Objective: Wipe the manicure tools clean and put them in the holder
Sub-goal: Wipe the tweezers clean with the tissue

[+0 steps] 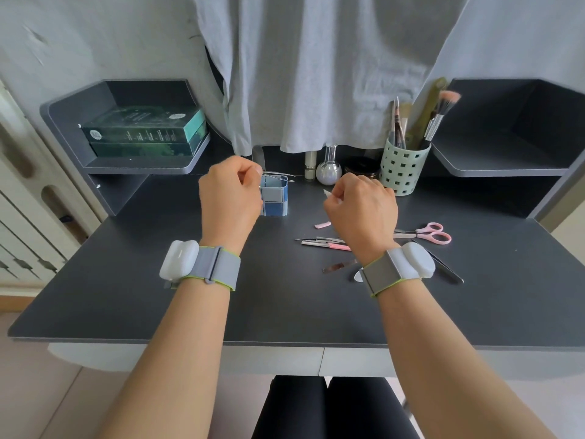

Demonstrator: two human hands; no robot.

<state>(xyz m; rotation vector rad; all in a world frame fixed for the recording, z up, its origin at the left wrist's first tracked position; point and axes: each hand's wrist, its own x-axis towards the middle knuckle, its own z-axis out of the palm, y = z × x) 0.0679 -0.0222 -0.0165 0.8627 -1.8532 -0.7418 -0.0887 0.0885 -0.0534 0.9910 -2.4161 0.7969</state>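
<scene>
My left hand is curled and pinches a thin metal tool, which lies level across the top of the blue checkered holder. To the right, my right hand is curled round a small white wipe, of which only a tip shows. On the dark desk under and right of my right wrist lie pink scissors, pink-handled tools, a nail file and a long metal tool. A small pink piece lies apart from them.
A green perforated cup of brushes stands at the back right, beside bottles and a dark jar. Green boxes sit on the left shelf. A grey cloth hangs over the back.
</scene>
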